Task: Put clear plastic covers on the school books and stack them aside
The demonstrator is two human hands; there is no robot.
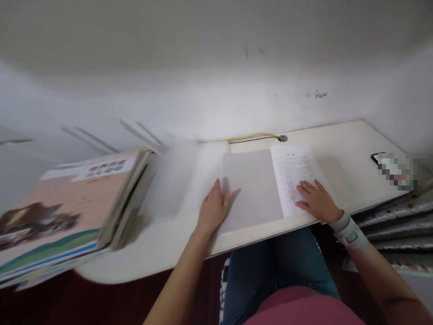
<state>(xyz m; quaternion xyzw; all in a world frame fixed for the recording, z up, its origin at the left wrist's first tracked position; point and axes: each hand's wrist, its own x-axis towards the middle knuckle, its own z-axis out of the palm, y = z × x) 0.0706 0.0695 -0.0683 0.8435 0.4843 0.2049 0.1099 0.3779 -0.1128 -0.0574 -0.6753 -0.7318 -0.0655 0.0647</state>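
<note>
A book (248,194) lies spread on the white desk in front of me, with a plain grey-white left side and a printed right page (291,169). My left hand (214,205) is at the left edge of the plain side, thumb apart from the fingers and nothing in its grasp. Across the lower part of the printed page rests my right hand (316,201), palm down with the fingers spread. A pale band with a buckle-like piece is round my right wrist.
At the left stands a stack of large books (77,198), a pinkish cover on top. Yellow and black cables (255,135) run along the wall to a round hole (283,138) in the desk (169,246). A phone (389,167), partly pixelated, lies at the right.
</note>
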